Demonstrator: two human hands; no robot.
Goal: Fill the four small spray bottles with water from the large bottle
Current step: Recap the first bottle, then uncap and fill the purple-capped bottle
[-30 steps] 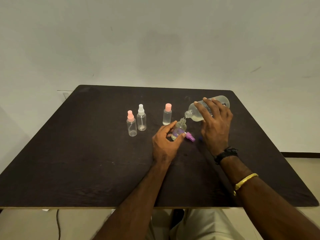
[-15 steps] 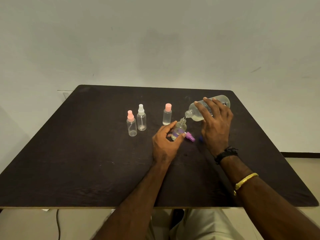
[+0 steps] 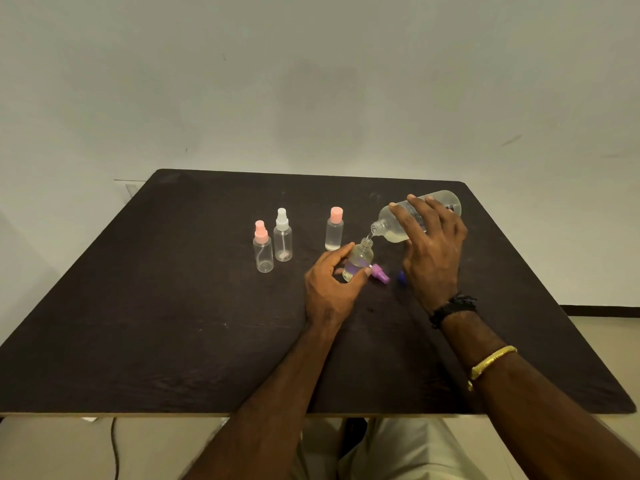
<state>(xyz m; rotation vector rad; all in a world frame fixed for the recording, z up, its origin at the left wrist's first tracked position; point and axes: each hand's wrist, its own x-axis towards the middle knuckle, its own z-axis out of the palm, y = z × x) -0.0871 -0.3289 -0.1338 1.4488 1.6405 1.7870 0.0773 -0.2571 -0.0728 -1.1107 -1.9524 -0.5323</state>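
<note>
3 capped small bottles (image 3: 283,242): I see them upright in a row, left of the hands and slightly farther back.
Left hand (image 3: 329,289): fingers and thumb curled round the open small bottle (image 3: 358,259), which stands on the table (image 3: 173,306).
Purple spray cap (image 3: 380,274): lying just right of that bottle.
Large bottle (image 3: 391,227): tilted, mouth just above the open neck, a thin stream falling.
Right hand (image 3: 429,251): wrapped over it from above.

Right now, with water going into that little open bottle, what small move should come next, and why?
Probably pour a little more before tipping the large bottle back: the right hand holds its mouth just above the open small bottle, which the left hand grips, and that bottle looks only partly full.
</note>
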